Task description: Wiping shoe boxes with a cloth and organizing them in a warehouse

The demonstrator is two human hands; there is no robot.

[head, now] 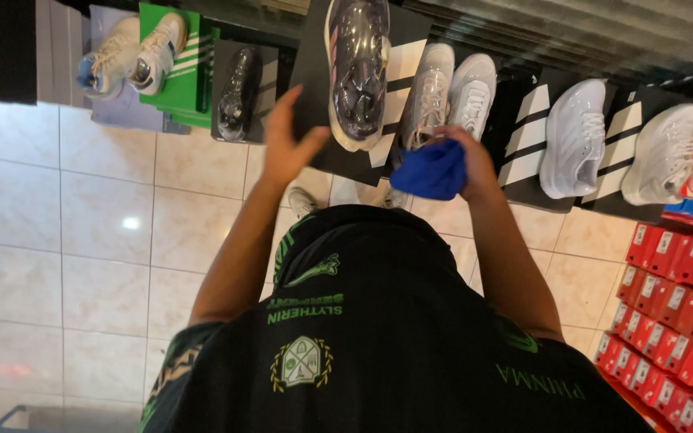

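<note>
My left hand (286,140) is raised with fingers spread, holding nothing, right beside the left edge of a black shoebox (314,88). On that box lies a dark shoe wrapped in clear plastic (358,68). My right hand (473,160) is closed around a bunched blue cloth (435,170), just below a pale grey pair of shoes (447,92) on the neighbouring box. My black shirt with green print (362,321) fills the lower middle of the view.
More white shoes (575,136) sit on black striped boxes to the right. A green box (182,76) with white sneakers (134,52) stands at the left. Stacked red shoeboxes (671,305) line the right side. Beige floor tiles (82,240) lie to the left.
</note>
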